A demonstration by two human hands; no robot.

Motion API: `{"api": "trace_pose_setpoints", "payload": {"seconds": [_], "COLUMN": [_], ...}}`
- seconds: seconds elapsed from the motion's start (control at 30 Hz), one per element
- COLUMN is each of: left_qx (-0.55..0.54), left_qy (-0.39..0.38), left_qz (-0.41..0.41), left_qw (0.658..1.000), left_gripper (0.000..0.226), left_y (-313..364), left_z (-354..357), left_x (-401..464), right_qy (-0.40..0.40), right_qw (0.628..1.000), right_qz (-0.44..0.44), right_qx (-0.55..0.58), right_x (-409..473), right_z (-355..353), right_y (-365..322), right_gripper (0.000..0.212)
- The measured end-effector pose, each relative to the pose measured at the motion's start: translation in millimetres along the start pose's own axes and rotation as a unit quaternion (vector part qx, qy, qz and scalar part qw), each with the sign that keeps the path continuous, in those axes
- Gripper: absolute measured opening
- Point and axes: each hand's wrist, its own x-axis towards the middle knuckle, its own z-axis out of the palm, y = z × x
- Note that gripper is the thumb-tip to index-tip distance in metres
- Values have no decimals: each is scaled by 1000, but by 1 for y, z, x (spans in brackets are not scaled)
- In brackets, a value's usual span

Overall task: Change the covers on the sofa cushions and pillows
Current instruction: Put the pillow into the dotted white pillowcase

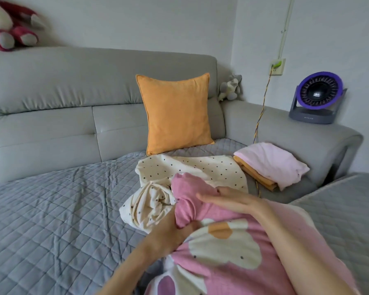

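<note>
Clearly both hands are busy on the pink flowered pillow [217, 248] that lies near the person, on the quilted grey sofa seat [51, 199]. The left hand [175, 228] grips a bunched fold of pink fabric at the pillow's far end, fingers curled into it; the right hand [228, 201] lies over the top with fingers mostly straight, pressing down. Touching that end is the cream dotted cover [179, 179], crumpled and partly turned on itself. Both look light and soft, so they will sag and bunch rather than hold shape; the firmest purchase is probably at a seam or corner, with the filling squeezed small. Farther off, an orange cushion [175, 111] leans upright against the sofa back, and folded pink and orange covers [271, 162] are stacked by the armrest.
</note>
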Motion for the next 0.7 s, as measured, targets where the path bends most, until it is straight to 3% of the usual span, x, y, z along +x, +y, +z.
{"api": "trace_pose_setpoints", "payload": {"seconds": [0.1,0.17,0.27,0.3,0.47,0.57,0.63,0.7], "left_qx": [-23,-22,-21,-3,52,213,280,278], "left_qy": [20,35,70,66,-18,-91,-24,136], "left_qz": [29,63,74,62,-34,-74,-73,-42], "left_qw": [999,997,995,996,998,970,957,950], "left_gripper": [23,25,43,51,51,53,66,51], "left_y": [1,1,-15,-26,-57,-55,-56,-59], "left_z": [-12,-25,-31,-28,-2,-26,-51,-75], "left_x": [9,20,29,28,12,23,40,64], "right_qy": [-3,1,18,26,98,151,168,201], "right_qw": [1000,1000,1000,999,973,958,955,946], "right_qz": [-13,-9,-19,-20,-30,-29,-34,-42], "right_qx": [-8,-5,2,-13,-208,-240,-242,-252], "right_x": [-3,-6,-5,-4,0,8,8,8], "right_z": [-18,-32,-29,-19,35,38,38,38], "right_y": [-6,-15,-19,-18,-17,-14,-8,0], "right_gripper": [85,82,72,78,103,80,64,60]}}
